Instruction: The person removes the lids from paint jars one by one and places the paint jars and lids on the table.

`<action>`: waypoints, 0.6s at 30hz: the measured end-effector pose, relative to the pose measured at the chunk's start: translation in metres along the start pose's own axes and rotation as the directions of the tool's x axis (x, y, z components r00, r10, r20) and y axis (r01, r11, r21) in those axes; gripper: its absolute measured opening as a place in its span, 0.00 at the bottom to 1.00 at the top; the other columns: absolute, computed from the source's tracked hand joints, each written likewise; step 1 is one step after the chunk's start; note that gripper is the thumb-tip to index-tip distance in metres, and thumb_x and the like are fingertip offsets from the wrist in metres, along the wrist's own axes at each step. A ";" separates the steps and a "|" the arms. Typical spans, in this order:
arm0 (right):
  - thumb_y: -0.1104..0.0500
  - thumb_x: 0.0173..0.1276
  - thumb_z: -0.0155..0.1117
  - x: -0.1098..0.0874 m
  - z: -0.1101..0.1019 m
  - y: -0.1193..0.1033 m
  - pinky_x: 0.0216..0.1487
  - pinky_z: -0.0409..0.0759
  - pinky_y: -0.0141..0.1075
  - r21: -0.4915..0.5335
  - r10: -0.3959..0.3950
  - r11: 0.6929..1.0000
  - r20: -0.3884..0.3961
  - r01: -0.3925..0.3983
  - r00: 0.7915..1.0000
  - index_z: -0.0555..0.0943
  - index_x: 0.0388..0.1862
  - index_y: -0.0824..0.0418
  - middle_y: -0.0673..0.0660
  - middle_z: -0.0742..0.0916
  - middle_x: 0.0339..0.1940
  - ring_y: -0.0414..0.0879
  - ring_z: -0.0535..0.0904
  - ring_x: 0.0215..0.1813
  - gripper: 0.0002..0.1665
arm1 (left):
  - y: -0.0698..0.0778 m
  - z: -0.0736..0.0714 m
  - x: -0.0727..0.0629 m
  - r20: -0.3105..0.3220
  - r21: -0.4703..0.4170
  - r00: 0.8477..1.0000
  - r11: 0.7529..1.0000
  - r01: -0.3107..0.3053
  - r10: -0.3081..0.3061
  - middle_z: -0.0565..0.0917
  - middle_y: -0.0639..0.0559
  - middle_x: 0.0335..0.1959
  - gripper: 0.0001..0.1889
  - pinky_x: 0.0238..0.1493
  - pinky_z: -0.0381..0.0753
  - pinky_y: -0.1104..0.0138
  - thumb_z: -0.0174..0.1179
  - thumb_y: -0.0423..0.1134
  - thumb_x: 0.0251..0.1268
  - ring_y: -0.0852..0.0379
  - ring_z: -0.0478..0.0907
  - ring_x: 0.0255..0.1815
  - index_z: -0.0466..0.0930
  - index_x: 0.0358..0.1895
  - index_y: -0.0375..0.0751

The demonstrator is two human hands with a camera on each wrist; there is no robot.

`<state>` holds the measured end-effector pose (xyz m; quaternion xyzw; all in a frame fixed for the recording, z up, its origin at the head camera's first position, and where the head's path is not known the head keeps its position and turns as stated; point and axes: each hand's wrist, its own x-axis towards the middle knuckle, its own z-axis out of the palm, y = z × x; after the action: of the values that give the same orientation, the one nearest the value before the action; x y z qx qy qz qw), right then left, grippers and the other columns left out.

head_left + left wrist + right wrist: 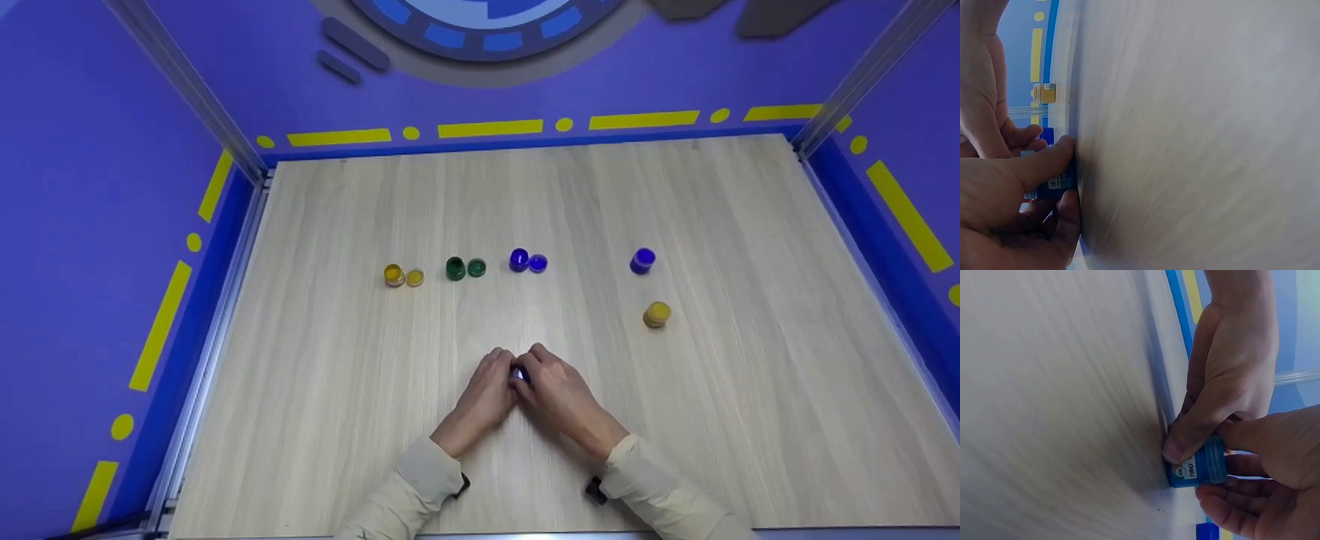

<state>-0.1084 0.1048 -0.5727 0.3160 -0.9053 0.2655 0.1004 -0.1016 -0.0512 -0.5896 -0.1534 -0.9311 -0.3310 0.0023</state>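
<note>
A small blue paint jar (1202, 467) with a clear screw lid (1217, 459) and a white label stands at the tabletop between both hands. My left hand (484, 394) grips its body low down, thumb on one side and fingers on the other in the left wrist view. Higher up, my right hand (561, 394) pinches the lid, its thumb and fingers around the rim in the right wrist view. From above, the hands cover most of the jar.
Farther back stand open yellow (394, 275), green (455, 268) and blue (519, 260) paint jars, each with its lid on the right. Two lidded jars, one blue (643, 261) and one yellow (657, 315), stand to the right. Panels enclose the wooden table (337, 360).
</note>
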 end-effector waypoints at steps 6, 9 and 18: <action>0.64 0.60 0.76 0.002 0.000 0.001 0.36 0.81 0.44 -0.066 -0.086 0.994 -0.006 0.086 0.996 0.85 0.41 0.66 0.56 0.82 0.34 0.49 0.80 0.32 0.12 | 0.001 -0.001 0.001 0.011 -0.004 1.000 1.000 0.002 -0.002 0.75 0.50 0.33 0.08 0.43 0.75 0.61 0.62 0.24 0.57 0.51 0.73 0.36 0.76 0.37 0.38; 0.64 0.58 0.76 0.004 -0.001 0.002 0.36 0.80 0.44 -0.116 -0.130 0.985 -0.002 0.129 0.992 0.84 0.39 0.65 0.55 0.82 0.32 0.50 0.80 0.32 0.11 | 0.000 -0.001 0.001 0.025 -0.002 1.000 1.000 0.009 -0.009 0.74 0.50 0.33 0.08 0.43 0.75 0.60 0.62 0.25 0.58 0.52 0.72 0.36 0.75 0.37 0.38; 0.65 0.57 0.73 0.005 0.000 0.000 0.34 0.77 0.44 -0.159 -0.157 0.974 0.027 0.159 0.987 0.83 0.35 0.62 0.54 0.82 0.32 0.51 0.79 0.33 0.08 | -0.001 0.001 -0.001 -0.028 0.027 0.999 0.999 -0.034 0.035 0.71 0.51 0.31 0.09 0.40 0.74 0.60 0.59 0.22 0.55 0.52 0.69 0.33 0.72 0.33 0.38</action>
<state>-0.1122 0.1025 -0.5706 0.3799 -0.8964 0.1807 0.1399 -0.1007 -0.0513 -0.5909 -0.1646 -0.9326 -0.3205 0.0232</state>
